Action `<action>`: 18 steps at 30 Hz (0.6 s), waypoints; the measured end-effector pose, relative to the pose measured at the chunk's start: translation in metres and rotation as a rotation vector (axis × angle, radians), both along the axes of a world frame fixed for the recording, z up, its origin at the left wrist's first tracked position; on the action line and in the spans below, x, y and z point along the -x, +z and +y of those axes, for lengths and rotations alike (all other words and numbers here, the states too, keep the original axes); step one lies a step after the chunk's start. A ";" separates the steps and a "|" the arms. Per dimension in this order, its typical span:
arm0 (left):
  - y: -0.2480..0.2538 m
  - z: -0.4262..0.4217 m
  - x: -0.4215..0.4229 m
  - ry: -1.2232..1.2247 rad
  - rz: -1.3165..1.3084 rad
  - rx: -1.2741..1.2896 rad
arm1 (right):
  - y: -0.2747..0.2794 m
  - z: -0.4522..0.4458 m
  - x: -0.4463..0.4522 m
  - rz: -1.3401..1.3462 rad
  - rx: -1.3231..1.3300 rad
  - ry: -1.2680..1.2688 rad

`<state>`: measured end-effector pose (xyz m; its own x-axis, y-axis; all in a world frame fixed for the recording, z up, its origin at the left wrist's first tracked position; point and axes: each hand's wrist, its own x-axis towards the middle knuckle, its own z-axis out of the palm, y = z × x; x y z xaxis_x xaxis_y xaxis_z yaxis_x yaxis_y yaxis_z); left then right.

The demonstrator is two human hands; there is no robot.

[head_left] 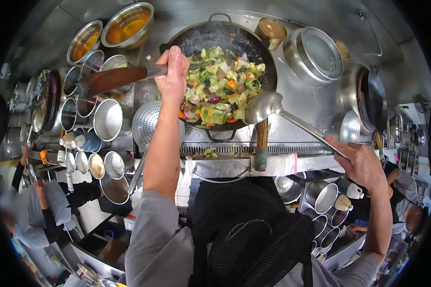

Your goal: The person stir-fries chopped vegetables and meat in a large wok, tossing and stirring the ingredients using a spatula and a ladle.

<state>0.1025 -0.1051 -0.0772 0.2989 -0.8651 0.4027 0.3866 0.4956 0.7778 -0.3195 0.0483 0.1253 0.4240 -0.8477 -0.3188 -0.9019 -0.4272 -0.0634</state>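
Observation:
A large black wok (187, 40) holds chopped cabbage, carrot pieces and purple onion (220, 91). My left hand (173, 71) is closed around the metal shaft of a wooden-handled tool (117, 80); its handle points left, and its working end is hidden among the vegetables, so its exact kind is unclear. In my right hand (361, 162) is the long handle of a metal ladle (263, 107), whose bowl rests at the wok's right rim beside the vegetables. Below the ladle bowl stands a bamboo brush (261, 146). Under my left forearm lies a perforated strainer (151, 122).
Two metal bowls of orange liquid (128, 26) sit back left, above several seasoning pots (107, 119). At the back right are a tin (271, 31) and a steel pot (316, 55). A towel (275, 165) lies on the front edge. Other people (48, 205) work on both sides.

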 end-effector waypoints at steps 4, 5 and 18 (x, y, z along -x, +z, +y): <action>0.000 0.000 0.001 -0.028 0.055 0.023 | -0.071 0.005 -0.008 0.089 -0.069 0.011; 0.001 0.002 0.002 -0.026 0.055 0.024 | -0.099 0.006 -0.015 0.139 -0.064 -0.008; 0.030 0.073 0.060 0.293 -0.396 -0.009 | -0.223 0.009 -0.031 -0.179 0.055 -0.198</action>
